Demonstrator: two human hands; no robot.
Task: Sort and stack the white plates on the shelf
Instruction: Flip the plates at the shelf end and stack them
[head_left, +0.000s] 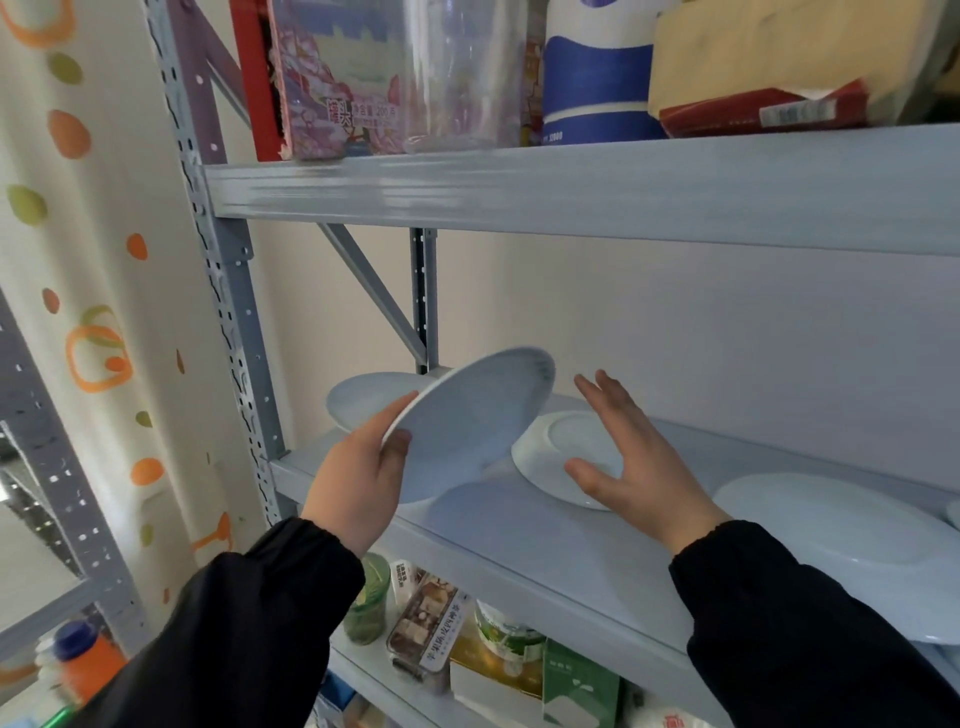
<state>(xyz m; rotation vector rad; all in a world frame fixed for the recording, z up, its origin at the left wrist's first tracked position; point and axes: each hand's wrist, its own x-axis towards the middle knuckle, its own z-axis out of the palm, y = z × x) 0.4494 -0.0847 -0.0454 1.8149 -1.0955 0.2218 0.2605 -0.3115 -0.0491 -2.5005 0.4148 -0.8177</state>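
Observation:
My left hand (363, 478) grips a white plate (467, 421) by its near rim and holds it tilted above the middle shelf (597, 566). To its right, a smaller white plate (556, 452) lies upside down on the shelf. My right hand (634, 447) hovers over that plate with fingers spread, holding nothing. Another white plate (363, 400) rests at the shelf's back left corner, partly hidden by the held plate. A large white plate (841, 540) lies upside down at the right, near the shelf's front edge.
The grey metal rack post (228, 291) stands just left of my left hand. The upper shelf (571, 187) carries boxes, a clear jar and a blue-and-white container. Below the middle shelf stand jars, food packets and cartons. A spotted curtain hangs at the left.

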